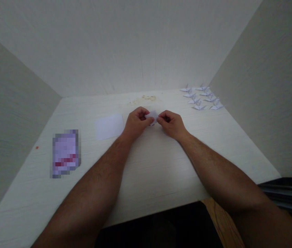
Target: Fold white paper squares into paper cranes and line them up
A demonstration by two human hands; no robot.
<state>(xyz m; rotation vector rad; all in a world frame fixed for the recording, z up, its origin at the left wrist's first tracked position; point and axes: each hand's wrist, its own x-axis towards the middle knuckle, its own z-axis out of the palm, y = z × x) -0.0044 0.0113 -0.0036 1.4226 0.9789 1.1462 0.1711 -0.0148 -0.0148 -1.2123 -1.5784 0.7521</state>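
Note:
A small folded piece of white paper (153, 116) is held up between my two hands over the middle of the table. My left hand (137, 121) pinches its left side, with the thumb lying across the front. On the right edge, the thumb and fingertips of my right hand (170, 123) close on the paper. The exact folds are too small to make out. Just left of my left hand lies a flat sheet of white paper (109, 126).
Several folded paper cranes (199, 107) stand in two rows at the back right of the white table (156, 172). A blurred-out purple packet (65, 151) lies on the left, near a small orange speck (37, 147). Walls (135, 44) enclose the back and both sides.

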